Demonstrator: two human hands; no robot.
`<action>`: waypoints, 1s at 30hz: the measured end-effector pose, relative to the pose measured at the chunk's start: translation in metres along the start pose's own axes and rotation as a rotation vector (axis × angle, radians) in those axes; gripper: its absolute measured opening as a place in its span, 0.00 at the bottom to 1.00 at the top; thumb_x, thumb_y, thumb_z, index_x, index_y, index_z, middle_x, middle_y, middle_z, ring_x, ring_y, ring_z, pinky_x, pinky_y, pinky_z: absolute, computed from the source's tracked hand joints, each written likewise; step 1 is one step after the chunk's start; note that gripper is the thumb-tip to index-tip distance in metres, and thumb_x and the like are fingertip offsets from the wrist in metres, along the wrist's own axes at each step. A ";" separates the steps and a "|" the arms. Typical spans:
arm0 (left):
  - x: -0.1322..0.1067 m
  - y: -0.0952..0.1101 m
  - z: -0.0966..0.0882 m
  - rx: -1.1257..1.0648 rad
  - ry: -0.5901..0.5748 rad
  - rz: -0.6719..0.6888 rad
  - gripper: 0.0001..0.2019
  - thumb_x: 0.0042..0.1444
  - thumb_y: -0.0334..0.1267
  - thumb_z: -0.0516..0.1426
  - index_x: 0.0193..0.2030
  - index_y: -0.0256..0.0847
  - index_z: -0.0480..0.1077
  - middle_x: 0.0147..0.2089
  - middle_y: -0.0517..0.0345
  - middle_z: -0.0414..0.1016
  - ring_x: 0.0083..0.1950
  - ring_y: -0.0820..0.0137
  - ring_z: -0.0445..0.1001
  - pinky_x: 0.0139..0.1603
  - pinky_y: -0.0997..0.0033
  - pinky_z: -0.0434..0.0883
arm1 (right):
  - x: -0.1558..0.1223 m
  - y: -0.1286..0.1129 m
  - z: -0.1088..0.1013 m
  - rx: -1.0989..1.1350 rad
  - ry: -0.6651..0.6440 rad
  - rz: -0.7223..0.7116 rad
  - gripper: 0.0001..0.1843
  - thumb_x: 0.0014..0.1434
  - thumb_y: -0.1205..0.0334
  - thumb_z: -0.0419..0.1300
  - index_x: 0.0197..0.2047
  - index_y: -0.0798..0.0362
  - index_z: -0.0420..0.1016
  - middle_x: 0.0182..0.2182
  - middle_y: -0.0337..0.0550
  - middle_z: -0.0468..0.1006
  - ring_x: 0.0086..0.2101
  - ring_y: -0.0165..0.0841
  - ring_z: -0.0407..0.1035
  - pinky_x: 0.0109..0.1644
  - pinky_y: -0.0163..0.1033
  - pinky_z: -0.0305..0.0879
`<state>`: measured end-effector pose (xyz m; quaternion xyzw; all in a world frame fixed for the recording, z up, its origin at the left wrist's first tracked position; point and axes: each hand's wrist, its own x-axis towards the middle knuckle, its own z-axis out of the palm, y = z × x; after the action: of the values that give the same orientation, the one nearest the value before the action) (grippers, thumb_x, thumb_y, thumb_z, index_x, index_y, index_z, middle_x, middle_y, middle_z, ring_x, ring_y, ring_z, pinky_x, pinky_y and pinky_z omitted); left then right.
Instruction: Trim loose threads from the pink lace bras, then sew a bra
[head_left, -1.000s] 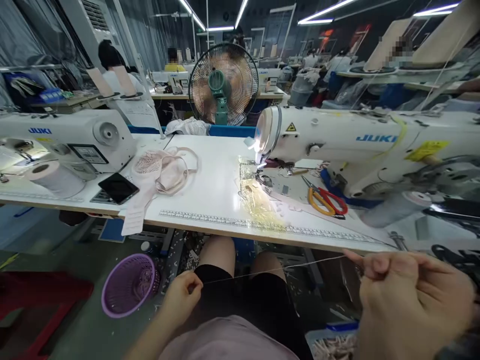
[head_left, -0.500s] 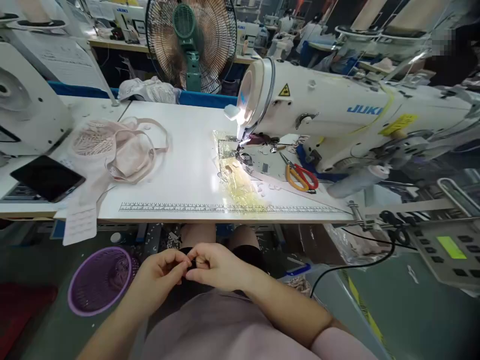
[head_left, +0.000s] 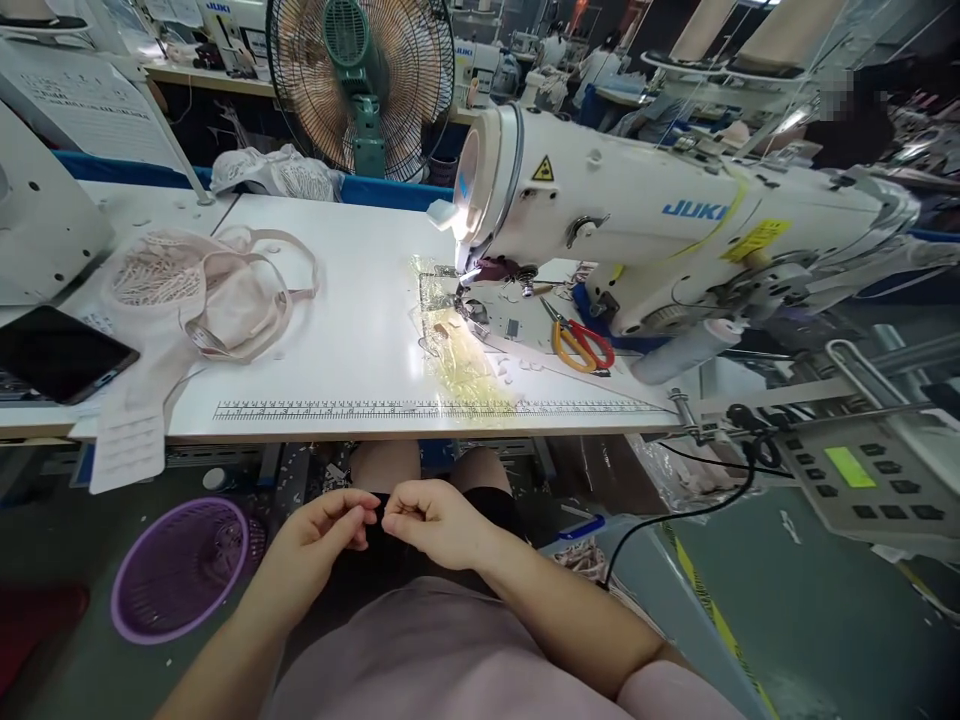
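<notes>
My left hand (head_left: pixel 322 540) and my right hand (head_left: pixel 431 520) are close together over my lap, below the front edge of the white sewing table (head_left: pixel 360 330). Both pinch with fingertips nearly touching; whatever sits between them is too thin to make out. A white JUKI sewing machine (head_left: pixel 637 230) stands on the table at right, its lamp lighting the needle area (head_left: pixel 469 290). A pale pink bra piece (head_left: pixel 225 290) lies on the table at left.
Orange-and-red scissors (head_left: pixel 577 345) lie beside the machine. A black phone (head_left: pixel 56 355) rests at the far left, a purple basket (head_left: pixel 176 570) on the floor, a control panel (head_left: pixel 870 480) at right, a fan (head_left: pixel 360 85) behind the table.
A second ago my hands were far apart, stretching a thin thread between them. They have come together over my lap, and the view has shifted right and down.
</notes>
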<state>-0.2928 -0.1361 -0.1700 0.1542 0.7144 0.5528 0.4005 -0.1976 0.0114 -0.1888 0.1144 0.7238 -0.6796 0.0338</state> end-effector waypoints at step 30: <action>0.085 0.132 -0.179 1.355 0.189 0.627 0.20 0.45 0.33 0.48 0.44 0.37 0.73 0.47 0.52 0.75 0.54 0.48 0.67 0.57 0.43 0.56 | 0.036 -0.036 -0.013 -0.116 -0.039 -0.076 0.08 0.51 0.67 0.57 0.23 0.56 0.63 0.17 0.31 0.60 0.21 0.22 0.54 0.24 0.28 0.51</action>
<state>-0.5085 -0.1543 -0.0711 0.5149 0.8522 0.0911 -0.0213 -0.2388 0.0266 -0.1596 0.0712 0.7649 -0.6396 0.0286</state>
